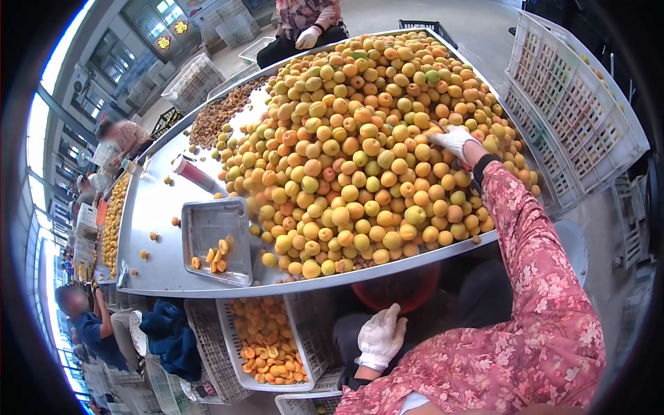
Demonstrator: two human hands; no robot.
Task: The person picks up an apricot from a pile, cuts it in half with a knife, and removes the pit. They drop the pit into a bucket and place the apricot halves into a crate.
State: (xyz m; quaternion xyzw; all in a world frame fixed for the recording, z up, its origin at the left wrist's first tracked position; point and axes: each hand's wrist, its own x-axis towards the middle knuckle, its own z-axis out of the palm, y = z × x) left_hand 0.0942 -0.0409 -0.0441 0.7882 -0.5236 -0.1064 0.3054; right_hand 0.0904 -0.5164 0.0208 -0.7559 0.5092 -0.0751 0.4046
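My right hand (453,142), in a white knit glove, reaches onto the right side of a big heap of yellow-orange apricots (360,159). Its fingers are bent together at the fruit, beside an orange piece and a thin dark object; what they grip is too small to make out. My left hand (380,339), gloved the same way, is below the table's front edge, near my lap. Its fingers stretch upward, apart from the thumb, with nothing visible in them. A clear plastic tray (216,238) with several apricot halves (220,254) stands on the metal table (155,207).
Below the table is a white crate (238,346) of apricot halves, beside a red basin (398,287). Brown pits (221,114) and a red-lidded jar (194,173) are on the table. Stacked crates (567,104) stand at right. A co-worker (309,21) sits across.
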